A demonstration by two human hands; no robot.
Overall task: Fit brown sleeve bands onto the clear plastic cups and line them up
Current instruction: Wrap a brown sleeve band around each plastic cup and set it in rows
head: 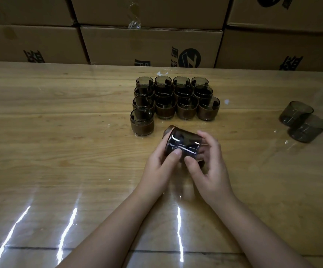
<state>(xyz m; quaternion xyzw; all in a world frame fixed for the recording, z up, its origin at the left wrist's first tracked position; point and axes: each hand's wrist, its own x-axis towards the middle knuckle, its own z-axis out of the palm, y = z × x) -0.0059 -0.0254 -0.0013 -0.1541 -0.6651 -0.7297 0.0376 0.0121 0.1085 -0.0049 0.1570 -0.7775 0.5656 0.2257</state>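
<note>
Both hands hold one smoky clear cup (183,144) tipped on its side above the wooden table (60,132). A brown sleeve band (168,130) sits at the cup's far end. My left hand (161,165) grips the cup from the left, thumb pressed on its side. My right hand (209,167) grips it from the right, fingers curled round the near end. Behind them stand several banded cups (174,99) in rows, the nearest banded cup (142,122) at the front left.
Two bare smoky cups (304,121) stand touching at the table's right side. Stacked cardboard boxes (149,43) wall off the far edge. A glossy clear film covers the tabletop and reflects streaks of light near me.
</note>
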